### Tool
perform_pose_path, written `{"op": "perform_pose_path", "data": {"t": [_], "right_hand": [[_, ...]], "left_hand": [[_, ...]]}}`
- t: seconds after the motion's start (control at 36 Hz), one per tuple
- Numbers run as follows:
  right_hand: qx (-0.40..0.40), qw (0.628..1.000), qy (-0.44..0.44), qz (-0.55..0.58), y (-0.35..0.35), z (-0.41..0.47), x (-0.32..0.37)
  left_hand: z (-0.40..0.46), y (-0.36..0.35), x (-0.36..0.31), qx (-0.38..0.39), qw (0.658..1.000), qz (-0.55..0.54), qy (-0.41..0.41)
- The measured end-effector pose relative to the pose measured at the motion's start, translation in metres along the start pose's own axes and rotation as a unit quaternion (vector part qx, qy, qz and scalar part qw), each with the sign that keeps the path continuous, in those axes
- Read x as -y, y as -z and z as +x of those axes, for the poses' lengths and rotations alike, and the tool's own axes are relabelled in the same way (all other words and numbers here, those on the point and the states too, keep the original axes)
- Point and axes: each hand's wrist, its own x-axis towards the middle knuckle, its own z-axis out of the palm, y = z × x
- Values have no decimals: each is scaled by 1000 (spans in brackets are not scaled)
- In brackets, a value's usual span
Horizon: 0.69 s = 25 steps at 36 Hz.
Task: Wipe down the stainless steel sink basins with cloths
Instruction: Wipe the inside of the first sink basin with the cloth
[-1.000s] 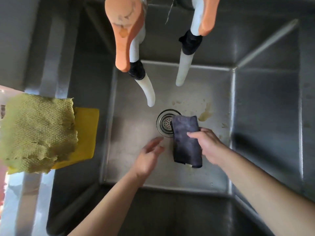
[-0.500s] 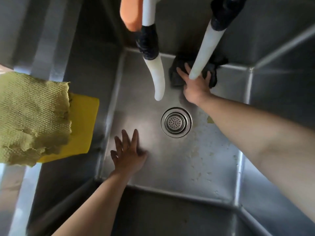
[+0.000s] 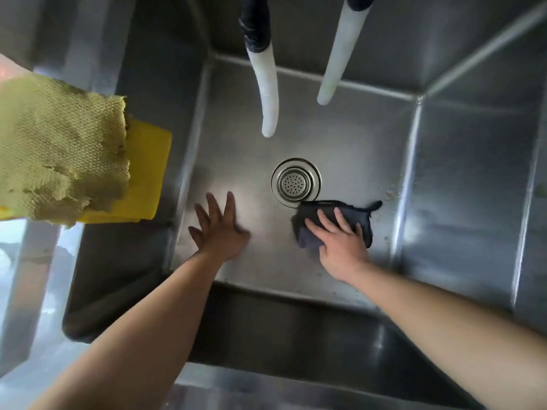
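While the left hand [image 3: 220, 229] lies flat with its fingers spread on the floor of the stainless steel sink basin [image 3: 340, 137], holding nothing, the right hand [image 3: 340, 241] presses palm-down on a dark grey cloth [image 3: 334, 214], its fingers extended across the fabric rather than curled around it. That cloth sits on the basin floor at about four o'clock from the round drain strainer [image 3: 296, 182], its upper left corner touching the strainer's rim. A loose corner of the cloth points toward three o'clock, near the right wall of the basin. Small specks of residue [image 3: 390, 195] lie on the floor just beyond that corner.

At twelve o'clock from the drain, two white hoses hang down over the basin: the left hose [image 3: 268, 93], wrapped in black tape at its upper part, curves down to end above the floor, and the right hose [image 3: 340, 54] runs straight and ends higher up. At nine o'clock, on the sink's left ledge, a frayed, yellow-green mesh cloth [image 3: 59, 149] lies on top of a bright yellow cloth [image 3: 145, 179], whose edge hangs over the basin's left wall.
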Motion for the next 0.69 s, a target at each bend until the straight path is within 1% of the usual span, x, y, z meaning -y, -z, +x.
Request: {"op": "perform_pose_path", "data": {"t": [0.19,0.31,0.42,0.5,0.58,0.67,0.69], "right_hand": [[115,992,40,22,-18,-42,8],[162,983,60,55,-26,-57,14],[229,968,61,83,-30,-64,26],[274,950,42,142,-14,-60,40],[319,921,11,223,9,-46,45],[313,901,-49,296,42,-29,44],[297,904,-59,301,55,-24,46]], "left_hand": [[2,1,4,11,1000,-5,-10],[2,2,4,13,1000,-5,-18],[2,2,4,15,1000,10,-24],[2,1,6,8,999,19,-25],[2,-2,8,4,999,19,-30],[6,-1,7,4,1000,12,-27],[8,-1,6,9,1000,11,-23]]}}
